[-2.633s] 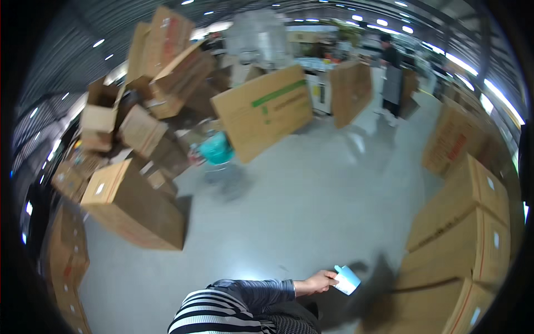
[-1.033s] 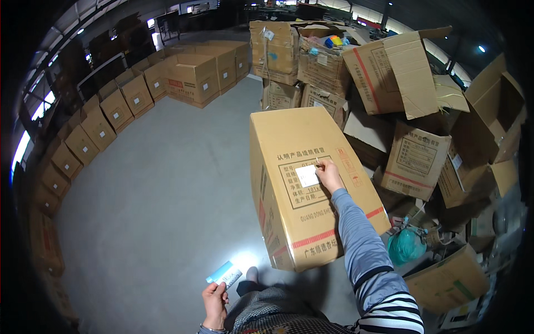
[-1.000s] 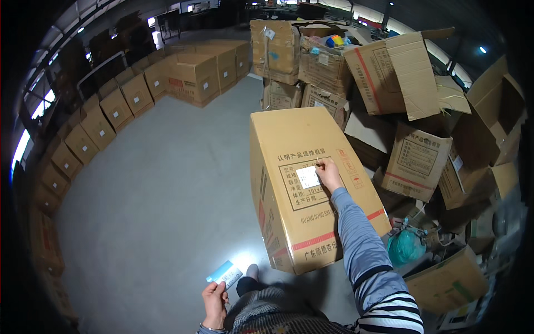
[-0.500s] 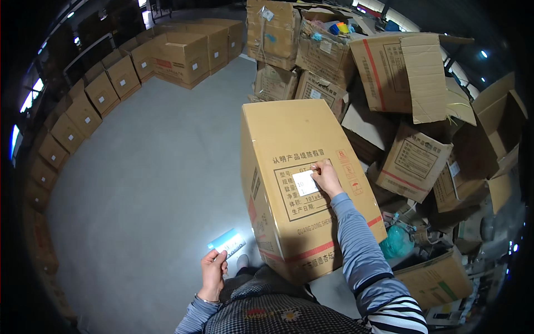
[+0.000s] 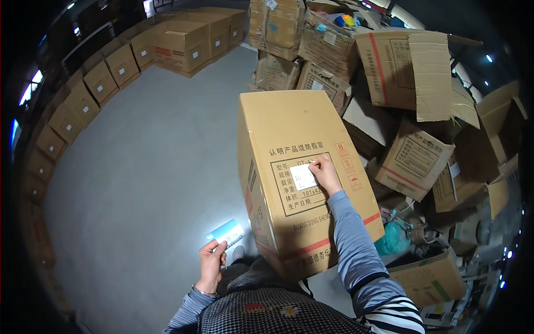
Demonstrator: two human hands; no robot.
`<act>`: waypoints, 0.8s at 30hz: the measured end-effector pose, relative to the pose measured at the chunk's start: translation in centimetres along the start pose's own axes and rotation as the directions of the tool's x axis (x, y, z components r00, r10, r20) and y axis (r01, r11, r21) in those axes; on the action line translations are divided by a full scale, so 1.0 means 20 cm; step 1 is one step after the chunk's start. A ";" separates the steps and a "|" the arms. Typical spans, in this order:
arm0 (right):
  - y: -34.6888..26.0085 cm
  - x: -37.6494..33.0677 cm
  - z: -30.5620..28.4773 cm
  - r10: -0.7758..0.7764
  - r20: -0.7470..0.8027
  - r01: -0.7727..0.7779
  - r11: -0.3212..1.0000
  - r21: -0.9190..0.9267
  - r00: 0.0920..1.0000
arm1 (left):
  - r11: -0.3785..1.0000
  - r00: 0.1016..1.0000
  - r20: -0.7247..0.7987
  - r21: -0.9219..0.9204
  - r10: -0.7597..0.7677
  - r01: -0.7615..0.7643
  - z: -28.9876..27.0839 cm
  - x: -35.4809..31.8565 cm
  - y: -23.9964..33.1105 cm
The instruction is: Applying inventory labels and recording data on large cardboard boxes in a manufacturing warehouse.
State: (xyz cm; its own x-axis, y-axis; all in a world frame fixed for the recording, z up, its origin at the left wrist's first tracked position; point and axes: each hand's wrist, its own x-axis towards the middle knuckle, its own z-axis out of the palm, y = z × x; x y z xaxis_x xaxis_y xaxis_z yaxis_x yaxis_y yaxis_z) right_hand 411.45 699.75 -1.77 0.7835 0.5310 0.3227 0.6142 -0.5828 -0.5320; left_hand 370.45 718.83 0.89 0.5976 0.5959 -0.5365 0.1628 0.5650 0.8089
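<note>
A large brown cardboard carton [image 5: 289, 117] stands before me, its printed face up. A square white label [image 5: 301, 179] lies on the printed box of that face, partly covered by my right hand [image 5: 326, 172]. The right fingers are pinched together at the label's upper right edge, with a bit of white showing at the fingertips. Left of the carton and low down, my left hand [image 5: 211, 264] grips a light-blue sheet [image 5: 227, 230] with white labels on it between thumb and fingers. The sheet hangs over the grey floor.
Open cartons with small white labels [image 5: 122, 71] form a curved row along the left and back. Worn cartons [image 5: 414, 158] are heaped on the right, some tilted with flaps out. A teal plastic bag [image 5: 392, 238] and a low open box [image 5: 428, 278] lie near the carton's right side.
The carton appears slightly higher in view as the view shifts. My right hand stays at the label's edge, its fingers a little changed. The left hand still holds the blue sheet.
</note>
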 end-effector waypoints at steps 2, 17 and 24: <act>0.01 -0.07 -0.03 0.191 0.197 -0.271 0.775 0.571 0.962 | 1.000 0.999 -0.034 0.016 0.020 -0.019 -0.02 -0.01 -0.01; -0.09 -0.23 -0.04 0.538 -0.003 0.036 -0.052 0.998 0.843 | 0.891 0.975 0.210 -0.454 0.074 0.030 0.23 -0.09 0.24; -1.09 -0.65 -0.19 -0.140 -0.114 0.180 0.774 0.607 0.984 | 0.788 0.943 0.317 -0.604 0.104 0.116 0.47 0.03 0.29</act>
State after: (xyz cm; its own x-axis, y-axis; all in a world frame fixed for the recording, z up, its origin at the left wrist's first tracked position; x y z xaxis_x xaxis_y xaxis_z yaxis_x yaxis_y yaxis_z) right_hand 388.24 703.21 8.58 0.6955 0.5337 0.4810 0.5596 0.0175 -0.8286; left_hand 379.11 717.15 7.45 0.8290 0.4400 -0.3452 -0.2770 0.8593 0.4300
